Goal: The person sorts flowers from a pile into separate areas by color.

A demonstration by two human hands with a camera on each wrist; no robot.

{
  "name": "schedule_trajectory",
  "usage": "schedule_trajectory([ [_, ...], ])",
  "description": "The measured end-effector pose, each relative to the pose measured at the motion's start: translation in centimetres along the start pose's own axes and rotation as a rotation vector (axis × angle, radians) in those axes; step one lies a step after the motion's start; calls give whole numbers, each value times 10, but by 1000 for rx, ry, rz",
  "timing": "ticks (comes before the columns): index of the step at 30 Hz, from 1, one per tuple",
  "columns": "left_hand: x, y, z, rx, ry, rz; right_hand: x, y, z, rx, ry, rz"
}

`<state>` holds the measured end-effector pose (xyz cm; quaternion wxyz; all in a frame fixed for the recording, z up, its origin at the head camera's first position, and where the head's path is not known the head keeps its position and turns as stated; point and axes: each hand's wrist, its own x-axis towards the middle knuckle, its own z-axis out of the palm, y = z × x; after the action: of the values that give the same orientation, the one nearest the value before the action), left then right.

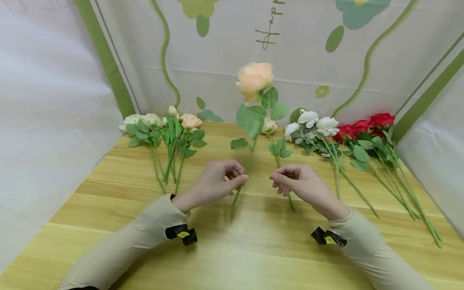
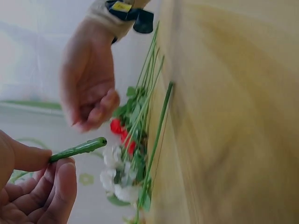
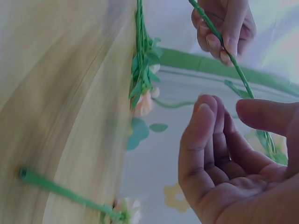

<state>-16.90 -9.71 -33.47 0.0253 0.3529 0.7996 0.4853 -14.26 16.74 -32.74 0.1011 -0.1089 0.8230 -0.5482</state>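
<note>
A peach artificial rose (image 1: 255, 78) stands nearly upright above the table, its green stem (image 2: 77, 150) pinched between the thumb and fingers of my left hand (image 1: 217, 181). The bloom is slightly blurred. My right hand (image 1: 304, 186) hovers to the right of that stem with its fingers loosely bent. In the right wrist view a gap shows between the thumb and fingertips of the right hand (image 3: 219, 158), and nothing is held there. Beneath the right hand, a pale rose (image 1: 269, 126) lies on the table with its stem pointing toward me.
On the left of the wooden table (image 1: 232, 249) lie cream flowers (image 1: 150, 121) and another peach rose (image 1: 190, 121). To the right are white flowers (image 1: 326, 125) and red roses (image 1: 382, 119), with long stems reaching forward. A printed cloth (image 1: 224, 52) hangs behind.
</note>
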Motion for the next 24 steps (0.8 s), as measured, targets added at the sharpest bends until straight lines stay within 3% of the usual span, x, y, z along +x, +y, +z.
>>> schedule_trajectory([
  [7,-7,10,21,17,-66,148,-7,-14,17,47,52,-140],
  [10,-9,11,26,44,-86,183,-7,-14,22,45,86,-204],
  [18,-11,10,29,61,-175,171,-6,-10,28,8,76,-289],
  [22,-9,8,27,91,-240,179,-5,-8,24,7,78,-278],
  [24,-8,8,24,120,-269,170,-3,-7,19,0,95,-233],
])
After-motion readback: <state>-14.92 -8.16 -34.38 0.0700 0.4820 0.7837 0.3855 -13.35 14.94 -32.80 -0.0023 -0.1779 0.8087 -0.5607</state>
